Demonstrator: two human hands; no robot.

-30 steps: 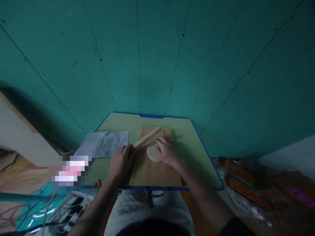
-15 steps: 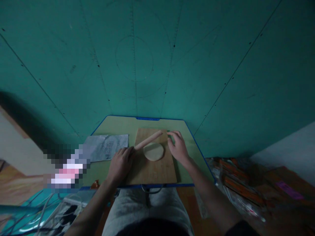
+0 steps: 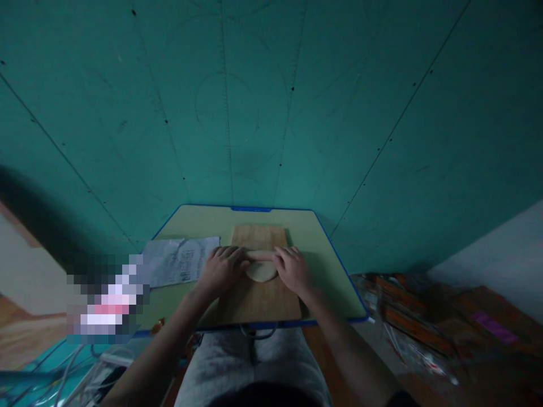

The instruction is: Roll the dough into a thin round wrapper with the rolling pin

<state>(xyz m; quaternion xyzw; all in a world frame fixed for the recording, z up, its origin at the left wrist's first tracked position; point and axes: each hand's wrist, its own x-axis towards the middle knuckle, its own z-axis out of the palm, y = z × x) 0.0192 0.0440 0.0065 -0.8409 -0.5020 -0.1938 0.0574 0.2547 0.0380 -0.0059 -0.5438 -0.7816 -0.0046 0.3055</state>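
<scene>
A wooden board [image 3: 258,297] lies on a small green table with a blue rim [image 3: 339,277]. A pale round of dough [image 3: 259,273] sits on the board. A wooden rolling pin [image 3: 260,256] lies crosswise over the far edge of the dough. My left hand [image 3: 223,268] rests on the pin's left end and my right hand [image 3: 292,268] on its right end. Only the short middle stretch of the pin shows between the hands.
A printed sheet of paper [image 3: 180,260] lies on the table left of the board. A green panelled wall [image 3: 254,113] stands right behind the table. Cables [image 3: 76,373] lie on the floor at lower left, and packets and clutter [image 3: 416,322] at lower right.
The pin lay slanted with only my left hand on its end. My right hand left the dough, reached the pin's far end, and now both hands hold it level across the dough.
</scene>
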